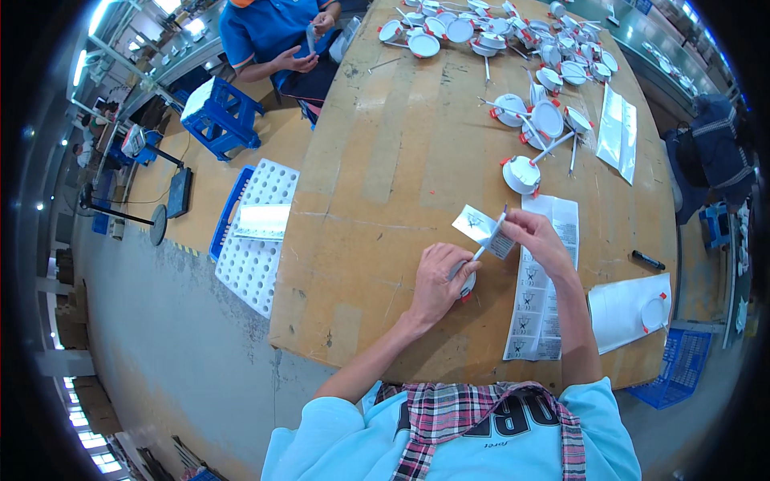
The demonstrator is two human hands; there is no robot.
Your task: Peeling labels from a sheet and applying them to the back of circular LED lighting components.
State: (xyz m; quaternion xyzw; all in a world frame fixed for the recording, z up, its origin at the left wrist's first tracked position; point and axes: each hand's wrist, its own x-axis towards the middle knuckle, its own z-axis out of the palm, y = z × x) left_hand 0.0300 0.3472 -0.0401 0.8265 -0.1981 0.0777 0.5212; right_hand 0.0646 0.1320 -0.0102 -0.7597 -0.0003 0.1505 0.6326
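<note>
My left hand (pixel 438 282) is closed around a small round downlight (pixel 466 282) with a red clip, mostly hidden under the fingers. Its white cable (pixel 482 250) sticks out toward my right hand (pixel 536 239). With thumb and fingers pinched, that hand holds a white printed label (pixel 501 244) at the cable's end. Another part of the label, a flap (pixel 474 224) with a printed symbol, stands out to the left. Under my right forearm lies a long label sheet (pixel 526 314). Just beyond the hands sits another white downlight (pixel 520 175), its cable pointing away.
Many downlights (pixel 547 119) are heaped toward the table's far end. White sheets (pixel 613 314) carrying one downlight (pixel 654 313), a black marker (pixel 648 260) and a glossy white strip (pixel 617 135) lie at right. Left stand a perforated white tray (pixel 269 188), a blue stool (pixel 218 116) and a seated person (pixel 277 40).
</note>
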